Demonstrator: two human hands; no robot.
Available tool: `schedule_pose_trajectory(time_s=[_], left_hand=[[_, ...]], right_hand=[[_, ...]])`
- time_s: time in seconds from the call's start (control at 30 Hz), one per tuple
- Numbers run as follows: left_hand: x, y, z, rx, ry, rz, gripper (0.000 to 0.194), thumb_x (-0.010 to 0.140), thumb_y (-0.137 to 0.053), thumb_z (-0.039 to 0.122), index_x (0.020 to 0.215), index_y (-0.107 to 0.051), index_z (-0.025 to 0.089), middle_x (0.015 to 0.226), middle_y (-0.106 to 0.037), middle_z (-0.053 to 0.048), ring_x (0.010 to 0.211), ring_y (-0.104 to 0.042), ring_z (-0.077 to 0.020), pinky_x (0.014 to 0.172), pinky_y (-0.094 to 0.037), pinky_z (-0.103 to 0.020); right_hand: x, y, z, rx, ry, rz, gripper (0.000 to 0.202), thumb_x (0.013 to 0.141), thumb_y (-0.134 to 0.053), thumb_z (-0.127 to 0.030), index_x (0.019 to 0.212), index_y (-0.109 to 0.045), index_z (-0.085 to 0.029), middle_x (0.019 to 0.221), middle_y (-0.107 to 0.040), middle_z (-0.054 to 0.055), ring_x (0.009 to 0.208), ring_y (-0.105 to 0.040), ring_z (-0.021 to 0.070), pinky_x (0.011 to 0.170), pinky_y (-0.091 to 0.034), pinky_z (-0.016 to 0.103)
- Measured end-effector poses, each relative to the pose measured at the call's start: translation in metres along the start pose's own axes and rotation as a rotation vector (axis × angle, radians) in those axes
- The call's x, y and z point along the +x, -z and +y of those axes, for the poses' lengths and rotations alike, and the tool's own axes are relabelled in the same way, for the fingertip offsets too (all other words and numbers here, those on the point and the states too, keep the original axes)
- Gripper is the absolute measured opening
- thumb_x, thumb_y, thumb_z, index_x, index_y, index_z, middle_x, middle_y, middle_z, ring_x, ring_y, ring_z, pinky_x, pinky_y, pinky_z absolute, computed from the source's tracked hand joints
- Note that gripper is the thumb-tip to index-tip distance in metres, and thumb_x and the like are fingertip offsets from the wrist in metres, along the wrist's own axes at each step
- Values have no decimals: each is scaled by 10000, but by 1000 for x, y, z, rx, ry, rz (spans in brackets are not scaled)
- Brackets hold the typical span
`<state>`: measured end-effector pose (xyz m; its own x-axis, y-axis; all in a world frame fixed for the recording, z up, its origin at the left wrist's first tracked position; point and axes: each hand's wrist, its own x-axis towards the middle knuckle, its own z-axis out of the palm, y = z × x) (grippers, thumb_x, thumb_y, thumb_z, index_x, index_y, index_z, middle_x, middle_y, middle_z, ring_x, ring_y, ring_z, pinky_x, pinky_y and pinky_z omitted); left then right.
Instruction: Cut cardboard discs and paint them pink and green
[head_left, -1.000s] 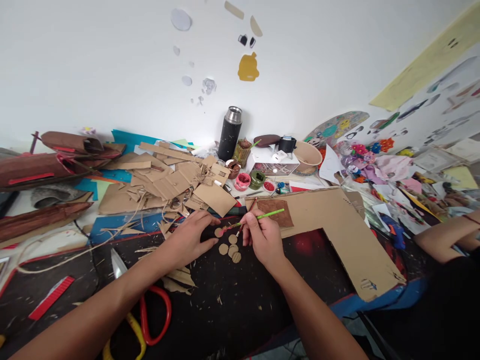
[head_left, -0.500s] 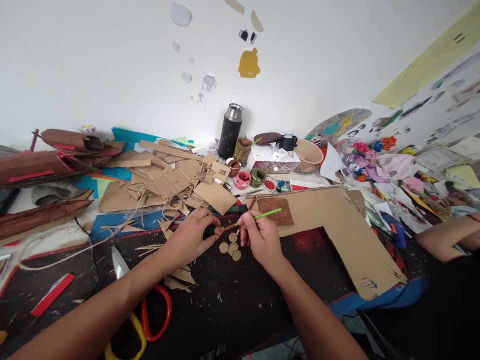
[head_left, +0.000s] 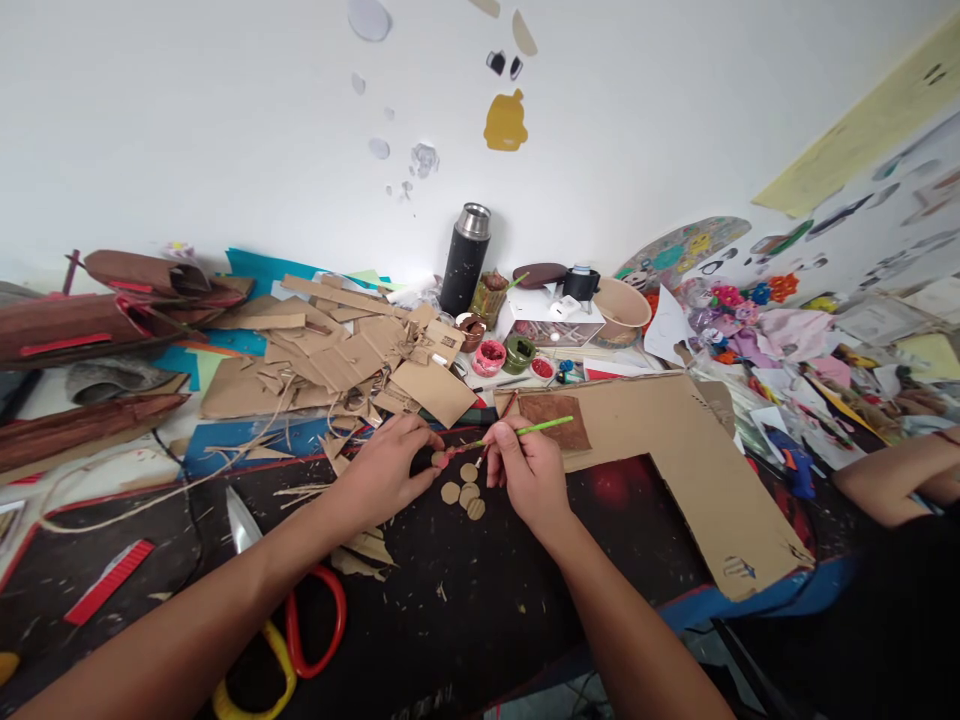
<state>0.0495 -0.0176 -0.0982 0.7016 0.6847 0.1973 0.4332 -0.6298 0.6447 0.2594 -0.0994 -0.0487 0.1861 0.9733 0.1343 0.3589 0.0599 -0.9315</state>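
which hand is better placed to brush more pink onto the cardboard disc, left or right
Probably the right hand: it holds the green paintbrush, whose tip is at the pink-marked disc. The left hand is at that disc too, with no visible brush.

Matt cardboard discs (head_left: 469,495)
Scissors (head_left: 292,635) at seven o'clock show glossy plastic; the flask neck (head_left: 474,221) at twelve, shiny metal.

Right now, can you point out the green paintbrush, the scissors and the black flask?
Green paintbrush (head_left: 546,425): head view, on the handle's free end.
Scissors (head_left: 244,522): head view, on the metal blade.
Black flask (head_left: 463,266): head view, mid-body.
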Motion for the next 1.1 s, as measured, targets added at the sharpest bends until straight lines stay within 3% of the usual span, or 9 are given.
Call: schedule_pose_trajectory(time_s=[0.23,0.4,0.6,0.77,1.1], left_hand=[[0,-2,-1,9,-9,0,85,966,-636,304,1011,-654,234,1066,-643,-66,1059,-609,-285,947,-487,-431],[1,2,0,-17,8,-32,111,974,-622,301,1047,-666,228,1092,-647,-76,1085,-605,-292,962,-491,-446],[-2,9,-1,-114,-23,-52,270,959,-604,255,1223,-661,247,1191,-627,-85,1161,-599,-284,1015,-500,-437],[-4,9,1,-85,8,-37,216,912,-681,302,1111,-634,235,1169,-619,-73,1143,-599,-292,998,-506,-442],[-1,6,4,-39,-11,-30,118,957,-631,318,1034,-648,230,1114,-624,-74,1097,-604,-292,975,-498,-436]], right_hand=[[-2,-6,-2,-22,1,-73,386,1102,-446,-475,888,-641,-220,563,-596,-42,450,-603,122,493,-472,213],[1,0,-3,-46,29,1,400,1103,-442,-481,878,-642,-218,556,-594,-40,449,-595,122,486,-461,211],[-1,3,-1,12,-3,18,425,1097,-450,-517,869,-642,-214,532,-589,-46,429,-578,115,474,-451,208],[-2,1,-2,17,2,10,412,1098,-453,-505,872,-641,-216,532,-591,-47,428,-570,115,468,-447,210],[-5,1,-1,35,-1,-1,395,1103,-460,-484,881,-644,-214,539,-591,-48,433,-578,114,469,-446,209]])
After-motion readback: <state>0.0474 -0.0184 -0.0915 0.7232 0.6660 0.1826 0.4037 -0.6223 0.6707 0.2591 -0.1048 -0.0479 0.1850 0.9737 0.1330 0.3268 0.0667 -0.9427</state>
